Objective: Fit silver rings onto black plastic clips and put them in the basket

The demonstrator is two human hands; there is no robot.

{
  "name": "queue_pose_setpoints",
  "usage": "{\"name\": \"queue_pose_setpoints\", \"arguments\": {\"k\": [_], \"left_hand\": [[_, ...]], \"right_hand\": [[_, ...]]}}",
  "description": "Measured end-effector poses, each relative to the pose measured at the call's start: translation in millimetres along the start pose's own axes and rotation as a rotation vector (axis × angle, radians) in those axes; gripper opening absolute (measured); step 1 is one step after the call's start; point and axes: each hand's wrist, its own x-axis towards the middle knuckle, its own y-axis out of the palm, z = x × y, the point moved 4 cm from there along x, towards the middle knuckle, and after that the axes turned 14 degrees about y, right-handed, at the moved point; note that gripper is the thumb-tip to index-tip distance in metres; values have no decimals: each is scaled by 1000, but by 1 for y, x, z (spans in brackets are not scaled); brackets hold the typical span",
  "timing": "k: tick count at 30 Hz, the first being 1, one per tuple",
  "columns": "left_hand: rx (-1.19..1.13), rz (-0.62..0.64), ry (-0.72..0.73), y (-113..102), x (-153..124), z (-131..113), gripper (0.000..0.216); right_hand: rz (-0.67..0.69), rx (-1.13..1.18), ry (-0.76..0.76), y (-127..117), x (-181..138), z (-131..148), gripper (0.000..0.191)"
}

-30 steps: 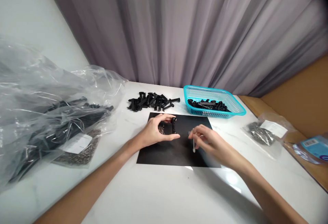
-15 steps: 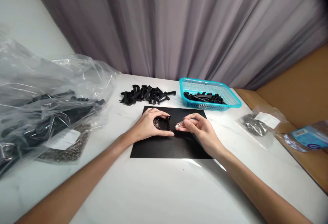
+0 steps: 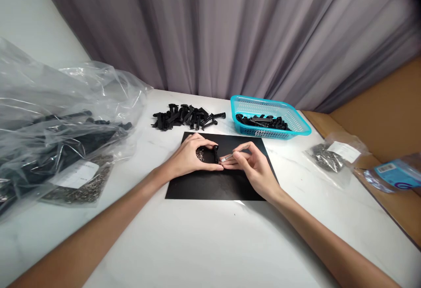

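Note:
My left hand (image 3: 190,155) pinches a small black plastic part (image 3: 215,153) upright on the black mat (image 3: 213,185), thumb and forefinger around it. A little heap of tiny metal pieces (image 3: 200,154) lies on the mat under that hand. My right hand (image 3: 251,165) grips thin metal tweezers (image 3: 232,154), their tip touching the black part from the right. Both hands meet at the mat's middle.
A pile of black plastic parts (image 3: 187,117) lies behind the mat. A turquoise basket (image 3: 297,123) to the back right holds more. A big clear plastic bag (image 3: 55,117) of parts fills the left. A small bag of metal pieces (image 3: 325,156) and cardboard (image 3: 388,117) sit right.
My right hand swung the tweezers from pointing down at the mat's right side over to the black part, closing on my left hand. The view shifted slightly downward.

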Motion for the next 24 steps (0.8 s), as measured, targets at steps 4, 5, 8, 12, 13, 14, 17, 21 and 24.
{"name": "queue_pose_setpoints", "arguments": {"k": [4, 5, 8, 12, 13, 14, 17, 21, 24], "left_hand": [[3, 14, -5, 0, 1, -1, 63], [3, 19, -6, 1, 1, -1, 63], [-6, 13, -14, 1, 2, -2, 63], [-31, -9, -27, 1, 3, -3, 59], [-38, -10, -28, 1, 3, -3, 58], [-44, -13, -29, 1, 3, -4, 57], [-44, -24, -19, 2, 4, -4, 57], [-37, -22, -10, 3, 4, -4, 58], [-41, -19, -11, 3, 4, -5, 59]], "right_hand": [[-1, -23, -12, 1, -1, 0, 35], [3, -33, -19, 2, -1, 0, 35], [7, -78, -35, 3, -3, 0, 32], [-12, -92, -57, 2, -4, 2, 31], [-16, -79, -60, 2, -4, 2, 31], [-23, -66, -58, 1, -4, 2, 31], [-36, -38, -39, -1, -2, 2, 32], [-9, -32, -26, -1, -1, 1, 32], [-9, -48, -44, -1, -2, 2, 29]]}}
